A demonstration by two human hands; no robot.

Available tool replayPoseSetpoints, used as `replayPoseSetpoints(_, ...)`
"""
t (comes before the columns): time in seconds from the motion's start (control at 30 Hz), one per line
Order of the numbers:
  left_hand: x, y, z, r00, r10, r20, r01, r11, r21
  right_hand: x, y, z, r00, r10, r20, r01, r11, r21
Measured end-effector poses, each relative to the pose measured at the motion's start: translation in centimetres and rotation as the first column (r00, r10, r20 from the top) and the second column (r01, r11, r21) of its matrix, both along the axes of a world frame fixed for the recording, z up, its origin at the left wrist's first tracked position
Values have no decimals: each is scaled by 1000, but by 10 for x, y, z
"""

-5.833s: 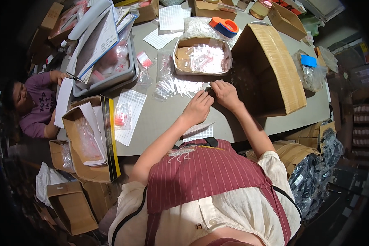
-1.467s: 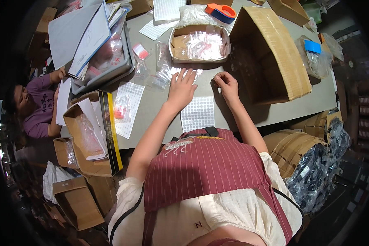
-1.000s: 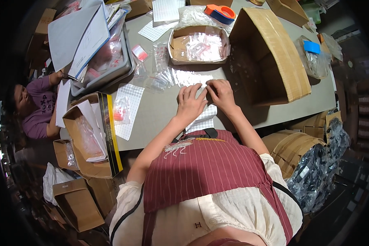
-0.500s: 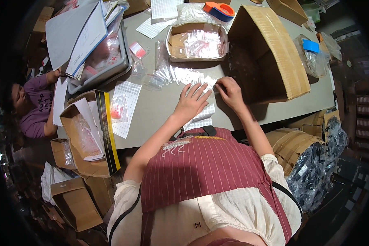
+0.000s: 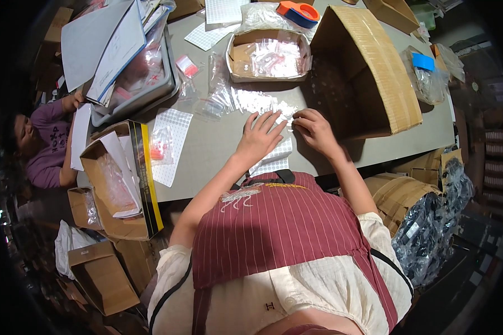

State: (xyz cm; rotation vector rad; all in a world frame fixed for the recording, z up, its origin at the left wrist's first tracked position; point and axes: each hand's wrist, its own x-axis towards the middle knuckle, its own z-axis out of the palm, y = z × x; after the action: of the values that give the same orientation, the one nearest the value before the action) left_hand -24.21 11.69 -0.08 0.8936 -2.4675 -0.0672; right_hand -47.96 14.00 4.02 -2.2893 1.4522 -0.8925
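My left hand [image 5: 259, 135] lies with its fingers spread at the near side of a row of overlapping small clear plastic bags [image 5: 229, 103]. At the row's right end is a heap of small white pieces [image 5: 285, 110], just beyond my left fingertips. My right hand [image 5: 315, 132] is close beside it, fingers curled and pinched together at the heap's right edge; what is between them is too small to make out. Under and below my left hand, a sheet of round grey dot stickers [image 5: 275, 158] reaches toward my apron.
A shallow carton of small clear bags [image 5: 240, 71] stands beyond my hands. A large open cardboard box [image 5: 369, 72] is at right. An orange and blue tape roll [image 5: 299, 15] lies behind. At left are a grey bin [image 5: 170, 84], a yellow-striped box [image 5: 145, 178] and another person [image 5: 50, 139].
My right hand has shifted slightly down, its fingers now pointing more to the left. My left hand has moved a little and stays spread beside the heap.
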Motion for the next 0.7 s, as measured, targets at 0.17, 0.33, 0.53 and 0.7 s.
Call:
replayPoseSetpoints(0.17, 4, -3, -4, 998, 31, -55, -28, 998, 59, 23, 27, 16, 898, -221, 382, 80, 933, 352)
replayPoseSetpoints(0.33, 7, -6, 7, 983, 27, -183, 10, 980, 198, 36, 37, 14, 796, -334, 504, -117, 733, 670)
replayPoseSetpoints(0.53, 15, -14, 24, 907, 135, -399, 45, 911, 411, 41, 38, 8, 689, -398, 606, -116, 764, 634)
replayPoseSetpoints(0.7, 15, -17, 14, 926, 117, -360, 67, 885, 461, 42, 35, 3, 740, -372, 560, -64, 790, 610)
